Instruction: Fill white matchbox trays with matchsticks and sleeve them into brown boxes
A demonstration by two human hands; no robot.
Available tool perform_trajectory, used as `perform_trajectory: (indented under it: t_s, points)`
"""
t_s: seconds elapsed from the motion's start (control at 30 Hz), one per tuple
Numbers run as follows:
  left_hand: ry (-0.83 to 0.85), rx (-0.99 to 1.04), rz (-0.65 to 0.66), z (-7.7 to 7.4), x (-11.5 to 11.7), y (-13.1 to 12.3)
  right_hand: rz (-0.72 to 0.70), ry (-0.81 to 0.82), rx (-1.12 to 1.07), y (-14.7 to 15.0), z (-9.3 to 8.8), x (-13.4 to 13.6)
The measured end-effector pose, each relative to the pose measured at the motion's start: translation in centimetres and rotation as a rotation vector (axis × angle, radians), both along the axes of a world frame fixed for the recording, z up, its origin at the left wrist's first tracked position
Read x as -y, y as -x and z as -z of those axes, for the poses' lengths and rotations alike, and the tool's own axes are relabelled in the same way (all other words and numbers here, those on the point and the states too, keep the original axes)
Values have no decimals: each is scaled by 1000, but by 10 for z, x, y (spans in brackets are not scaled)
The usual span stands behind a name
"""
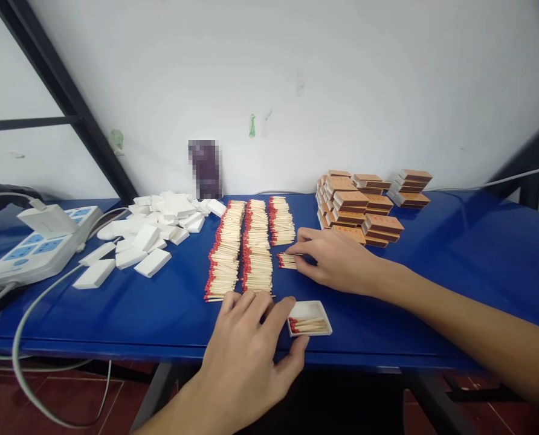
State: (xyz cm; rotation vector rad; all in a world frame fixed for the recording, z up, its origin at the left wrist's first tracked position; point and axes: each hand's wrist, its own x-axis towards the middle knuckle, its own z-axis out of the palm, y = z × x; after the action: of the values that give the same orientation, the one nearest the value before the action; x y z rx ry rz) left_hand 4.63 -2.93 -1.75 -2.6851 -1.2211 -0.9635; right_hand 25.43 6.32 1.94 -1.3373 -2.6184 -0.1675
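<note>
My left hand [251, 344] holds a small white matchbox tray [321, 309] at the table's front, index finger at its upper left corner and thumb along its near edge. Several red-tipped matches [310, 325] lie inside it, heads to the left. Beyond the tray, my right hand [330, 260] has thumb and index finger closed on the ends of a small group of matches [286, 261] on the table. Long rows of matches [226, 248] lie side by side, heads left, with a shorter row [281, 220] behind my right fingers.
White matchbox trays [154, 263] are heaped at the left. Stacked brown matchboxes [353, 202] stand at the back right. A power strip [38, 248] with a charger and cables lies far left on the blue table [451, 266]. A pixelated dark object [206, 169] leans on the wall.
</note>
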Motion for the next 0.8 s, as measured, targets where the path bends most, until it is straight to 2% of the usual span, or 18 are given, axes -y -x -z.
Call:
perform_trajectory:
  t_s: [0.2,0.37,0.57,0.8]
  points:
    - [-9,4,1,0,-2,-1,-50,-14,18,-3,5,0]
    - [1,15,4,-1,-1,-1,-60,26,1,-1,2,1]
    - [-1,12,-5,-1,0,-2,-18,42,-34,-1,-2,4]
    - [66,40,-1,-2,-1,0,-96,126,-71,-4,-2,0]
